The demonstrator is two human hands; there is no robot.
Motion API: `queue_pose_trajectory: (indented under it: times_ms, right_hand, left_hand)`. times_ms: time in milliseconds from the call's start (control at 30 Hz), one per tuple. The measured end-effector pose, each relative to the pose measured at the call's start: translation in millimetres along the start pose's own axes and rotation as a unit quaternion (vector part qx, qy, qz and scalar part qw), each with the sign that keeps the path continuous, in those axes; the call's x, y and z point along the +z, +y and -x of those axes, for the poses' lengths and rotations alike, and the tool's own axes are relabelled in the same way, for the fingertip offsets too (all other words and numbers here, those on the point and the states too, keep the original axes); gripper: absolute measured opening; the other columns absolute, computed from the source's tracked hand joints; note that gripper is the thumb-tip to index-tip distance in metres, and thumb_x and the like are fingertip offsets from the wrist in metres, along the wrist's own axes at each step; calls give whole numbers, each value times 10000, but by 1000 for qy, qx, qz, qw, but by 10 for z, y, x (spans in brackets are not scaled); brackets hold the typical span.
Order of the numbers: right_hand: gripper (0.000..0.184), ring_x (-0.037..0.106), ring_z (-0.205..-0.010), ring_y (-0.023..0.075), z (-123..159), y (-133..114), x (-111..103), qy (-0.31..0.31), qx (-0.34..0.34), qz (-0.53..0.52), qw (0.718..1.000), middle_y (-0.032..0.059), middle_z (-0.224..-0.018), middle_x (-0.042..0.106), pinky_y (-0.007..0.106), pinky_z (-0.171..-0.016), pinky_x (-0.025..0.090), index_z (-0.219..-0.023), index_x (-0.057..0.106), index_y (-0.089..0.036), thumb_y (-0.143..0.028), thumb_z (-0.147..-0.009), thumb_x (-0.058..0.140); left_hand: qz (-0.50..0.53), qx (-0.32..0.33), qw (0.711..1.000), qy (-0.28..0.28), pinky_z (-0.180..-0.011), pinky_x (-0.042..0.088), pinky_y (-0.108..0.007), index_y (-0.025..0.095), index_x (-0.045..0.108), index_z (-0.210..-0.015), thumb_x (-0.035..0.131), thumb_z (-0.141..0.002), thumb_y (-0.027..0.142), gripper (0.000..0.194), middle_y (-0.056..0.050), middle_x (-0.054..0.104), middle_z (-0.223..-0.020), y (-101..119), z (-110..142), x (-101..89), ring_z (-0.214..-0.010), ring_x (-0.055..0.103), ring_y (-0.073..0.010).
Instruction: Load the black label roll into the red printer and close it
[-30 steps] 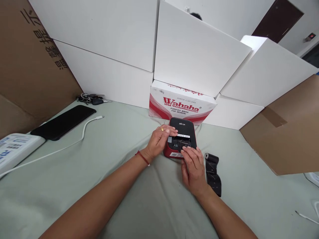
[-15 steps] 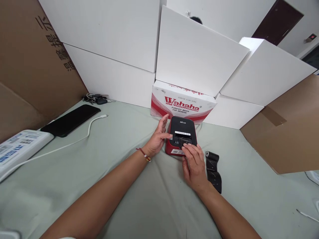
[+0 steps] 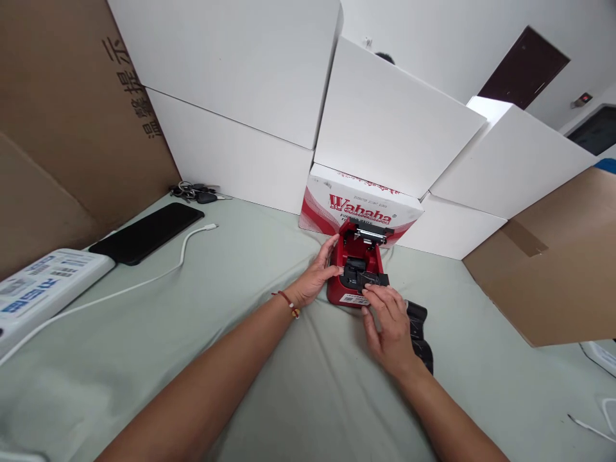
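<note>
A small red and black label printer (image 3: 335,293) stands on the cloth with its lid (image 3: 370,232) tilted up, baring a red compartment with a dark roll inside. My left hand (image 3: 314,280) grips the printer's left side, its thumb at the front left of the top and its fingers along the wall. At the front edge, my right hand (image 3: 389,324) has its fingertips on a black label strip (image 3: 368,279) that comes out of the printer; the thumb is below. A curled black label strip (image 3: 416,328) lies on the cloth just right of that hand, partly hidden by it.
Behind the printer leans a red and white Wahaha carton (image 3: 317,202), before white panels (image 3: 394,122). At left are keys (image 3: 197,192), a black phone (image 3: 149,232), a white cable (image 3: 180,256) and a white power strip (image 3: 52,282). Brown cardboard (image 3: 543,269) stands at right.
The printer's lid has sprung up from closed, so the inside now shows. Both hands keep about the same places on the printer. The view has shifted slightly.
</note>
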State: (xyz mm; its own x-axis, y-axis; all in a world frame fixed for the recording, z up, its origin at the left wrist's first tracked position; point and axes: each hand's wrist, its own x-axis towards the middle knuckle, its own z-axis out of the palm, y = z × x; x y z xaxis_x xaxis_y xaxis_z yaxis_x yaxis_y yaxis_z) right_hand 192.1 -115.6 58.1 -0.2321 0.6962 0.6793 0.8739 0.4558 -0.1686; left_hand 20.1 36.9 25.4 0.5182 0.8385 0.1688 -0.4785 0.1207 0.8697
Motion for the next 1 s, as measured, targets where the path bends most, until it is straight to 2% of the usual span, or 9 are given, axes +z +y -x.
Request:
queue_pose_trajectory:
  times_ms: [100,167,233,400,567,667,767,867,1000]
  right_hand:
    - [220,719,-1111,246,-261,101,-243,-66,58,-91,992,87,-1188,792,425,-1006,572,-1216,737,-236,-264,-1063,582]
    - [298,750,-973,221,-527,211,-368,-142,134,-115,974,70,-1059,806,358,-890,595,-1096,766,-224,-370,-1104,507]
    - [398,756,-897,202,-838,332,-395,-254,193,-53,946,69,-1051,806,320,-830,590,-1135,761,-206,-405,-1128,416]
    - [375,748,-1043,242,-1509,547,-43,-467,166,116,861,80,-1194,813,300,-881,538,-1329,738,-214,-203,-964,656]
    - [392,755,-978,288,-1742,591,335,-542,147,160,812,112,-1072,835,299,-785,505,-1175,816,-206,-89,-806,753]
    - [317,748,-975,292,-1738,548,318,-536,151,174,812,135,-1050,826,305,-785,504,-1120,813,-173,-105,-819,744]
    - [343,733,-1060,268,-1671,491,-7,-502,152,160,836,122,-1190,805,307,-866,529,-1229,766,-181,-184,-892,702]
    - [403,726,-1127,261,-1554,511,-585,-439,188,36,878,92,-1355,756,334,-921,572,-1346,713,-240,-388,-979,641]
    - [470,722,-1176,319,-1348,713,-1208,-410,295,-117,855,96,-1283,791,423,-1031,567,-1242,782,-277,-615,-927,693]
  left_hand:
    - [-5,-20,1000,-16,-1273,360,-494,280,382,-1613,717,-813,272,868,-85,577,-1587,-1,12,-6,-1466,527,-308]
    - [-7,-25,999,-19,-1247,383,-490,267,371,-1610,710,-807,267,871,-83,663,-1458,0,5,-12,-1411,561,-296]
    - [-11,-20,1000,-19,-1249,376,-481,254,367,-1604,716,-784,262,892,-89,672,-1424,0,-9,-18,-1434,533,-297]
    - [-32,-6,999,-2,-1267,359,-476,248,393,-1585,744,-742,284,914,-118,543,-1587,-25,-36,-35,-1496,472,-315]
    - [-37,-1,999,-10,-1262,381,-473,245,406,-1583,755,-752,302,903,-131,499,-1625,-35,-30,-55,-1495,475,-320]
    - [-30,-5,999,-8,-1257,391,-467,249,415,-1579,759,-757,288,891,-125,509,-1621,-7,-16,-55,-1487,486,-314]
    - [-20,-17,1000,-13,-1243,407,-467,262,421,-1579,765,-764,268,885,-116,519,-1621,27,-1,-52,-1464,510,-311]
    - [-11,-34,999,-22,-1211,437,-476,278,390,-1607,760,-782,263,904,-110,582,-1551,48,8,-55,-1396,567,-302]
    - [-5,-43,999,-16,-1191,452,-481,288,409,-1592,758,-783,255,881,-94,643,-1456,60,8,-58,-1320,615,-290]
